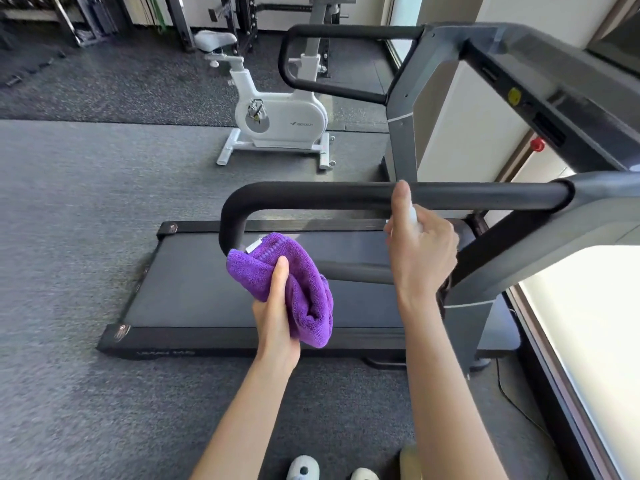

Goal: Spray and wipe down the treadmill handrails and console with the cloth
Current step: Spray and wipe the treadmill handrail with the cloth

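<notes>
My left hand [277,306] grips a bunched purple cloth [298,282] just below the curved end of the near black handrail [346,195]; the cloth touches the rail's bend. My right hand [420,247] holds a small white spray bottle [414,214], mostly hidden in the fist, with one finger raised against the near handrail's top bar. The far handrail [346,31] and the grey console [540,81] with a red stop button [538,144] lie beyond. The treadmill belt [242,285] lies below the hands.
A white exercise bike [277,116] stands on the grey floor behind the treadmill. Weight racks [173,19] line the back wall. A bright window [588,323] runs along the right. My shoes [304,469] show at the bottom edge, and a black cable [512,400] trails on the floor.
</notes>
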Available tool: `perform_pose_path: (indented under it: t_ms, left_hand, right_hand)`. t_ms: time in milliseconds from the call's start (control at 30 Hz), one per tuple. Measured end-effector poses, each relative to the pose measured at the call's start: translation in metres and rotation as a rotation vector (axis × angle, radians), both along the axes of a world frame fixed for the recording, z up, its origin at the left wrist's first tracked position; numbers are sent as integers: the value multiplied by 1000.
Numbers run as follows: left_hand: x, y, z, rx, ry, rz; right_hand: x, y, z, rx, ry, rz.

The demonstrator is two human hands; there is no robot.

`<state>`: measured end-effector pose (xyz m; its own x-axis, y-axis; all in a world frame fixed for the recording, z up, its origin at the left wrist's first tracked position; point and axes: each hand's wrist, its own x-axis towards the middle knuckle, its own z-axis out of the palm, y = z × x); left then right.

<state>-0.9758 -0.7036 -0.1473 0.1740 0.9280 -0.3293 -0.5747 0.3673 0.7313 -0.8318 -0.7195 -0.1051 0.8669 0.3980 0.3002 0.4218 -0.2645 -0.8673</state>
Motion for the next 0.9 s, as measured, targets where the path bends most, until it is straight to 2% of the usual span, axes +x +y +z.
perform_pose_path:
  t_ms: [267,433,700,900]
  left_hand:
    - [-46,10,-16,3,94,110]
    - [-56,14,-27,-33,137,142]
    - [-46,13,-32,-62,140,109]
    - [-28,14,-35,-34,137,33]
  right_hand:
    - [-34,4,-69,-257,216,96]
    - [-40,17,-85,-348,254,53]
    - [-29,12,-92,-353,160,-20]
    - [8,-21,-102,-320,227,-136]
